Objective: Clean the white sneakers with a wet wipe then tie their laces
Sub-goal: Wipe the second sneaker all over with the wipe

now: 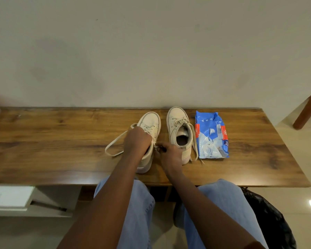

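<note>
Landmark: R sneaker (pixel 176 121), on table (pixel 61 141) nr its far edge, toe twd wall. L sneaker (pixel 151 121) just L of it, parallel, toes apart. Wipes pack (pixel 211 137) just R of it, w/ a lace end btw them. L hand (pixel 137 141) grips L sneaker's top; R hand (pixel 171 153) pinches lace strand (pixel 157 147) in the gap L of landmark's heel. Lace loop (pixel 115 142) lies further L, past L sneaker. Chair leg (pixel 305 112) far R, off table.
</note>
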